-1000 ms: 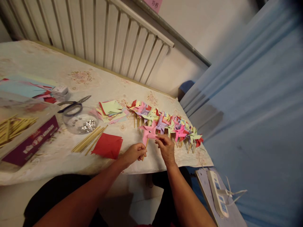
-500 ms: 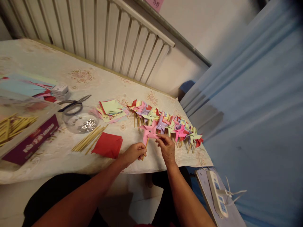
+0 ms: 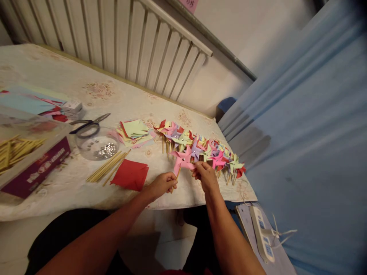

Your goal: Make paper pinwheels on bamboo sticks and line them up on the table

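A pink paper pinwheel (image 3: 182, 159) on a thin wooden stick stands upright between my hands, a shiny pin at its middle. My left hand (image 3: 164, 183) is closed round the lower part of the stick. With thumb and fingers together, my right hand (image 3: 205, 175) pinches the tip of the pinwheel's right blade. Just behind are several finished pinwheels (image 3: 196, 149) in many colours, lying close together in a row. Left of my left hand lie a stack of red paper squares (image 3: 130, 175) and a bundle of wooden sticks (image 3: 106, 168).
A clear round dish (image 3: 97, 143) holds shiny pins, with scissors (image 3: 90, 124) resting by its rim. Mixed paper squares (image 3: 134, 131) lie behind. At the left stands a plastic box (image 3: 37, 168) of sticks. A power strip (image 3: 262, 233) sits right, beside the blue curtain (image 3: 309, 126).
My right hand has shifted slightly to the right, still at the blade's tip, and the pinwheel's head has turned a little. My left hand has stayed on the stick.
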`<state>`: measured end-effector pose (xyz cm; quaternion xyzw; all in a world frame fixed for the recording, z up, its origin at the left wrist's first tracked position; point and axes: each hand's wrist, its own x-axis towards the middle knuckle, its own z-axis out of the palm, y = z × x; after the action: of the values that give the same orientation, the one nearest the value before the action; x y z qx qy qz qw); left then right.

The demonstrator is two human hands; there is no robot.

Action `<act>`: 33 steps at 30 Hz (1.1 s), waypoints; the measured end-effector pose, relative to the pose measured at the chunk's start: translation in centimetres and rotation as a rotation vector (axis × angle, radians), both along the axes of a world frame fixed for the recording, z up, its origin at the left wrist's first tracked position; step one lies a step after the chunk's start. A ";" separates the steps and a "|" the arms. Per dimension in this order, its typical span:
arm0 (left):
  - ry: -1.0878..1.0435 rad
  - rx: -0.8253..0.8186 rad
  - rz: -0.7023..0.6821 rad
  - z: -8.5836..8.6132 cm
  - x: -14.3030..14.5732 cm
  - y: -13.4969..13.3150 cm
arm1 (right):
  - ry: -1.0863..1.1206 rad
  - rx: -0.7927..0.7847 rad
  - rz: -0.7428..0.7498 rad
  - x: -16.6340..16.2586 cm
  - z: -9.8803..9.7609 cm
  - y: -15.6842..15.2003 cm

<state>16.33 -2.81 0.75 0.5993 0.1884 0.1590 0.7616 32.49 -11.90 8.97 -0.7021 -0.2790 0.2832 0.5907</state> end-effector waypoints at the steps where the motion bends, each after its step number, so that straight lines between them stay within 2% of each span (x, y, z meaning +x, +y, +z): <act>1: 0.000 0.006 0.000 0.0 0.0 0.0 | 0.010 -0.015 0.021 0.0 0.1 0.1; 6: 0.002 0.004 0.001 0.0 0.1 0.0 | 0.042 -0.038 0.058 -0.2 0.0 0.3; 17: 0.013 -0.003 0.016 0.2 -0.1 -0.1 | 0.092 -0.040 0.036 -0.9 -0.3 0.2; 33: -0.014 -0.029 0.014 0.5 -0.2 0.0 | 0.224 -0.017 0.064 -3.8 -1.7 -0.1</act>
<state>16.15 -2.84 1.20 0.5858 0.1897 0.1659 0.7703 28.65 -11.95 7.31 -0.6619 -0.2311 0.3808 0.6028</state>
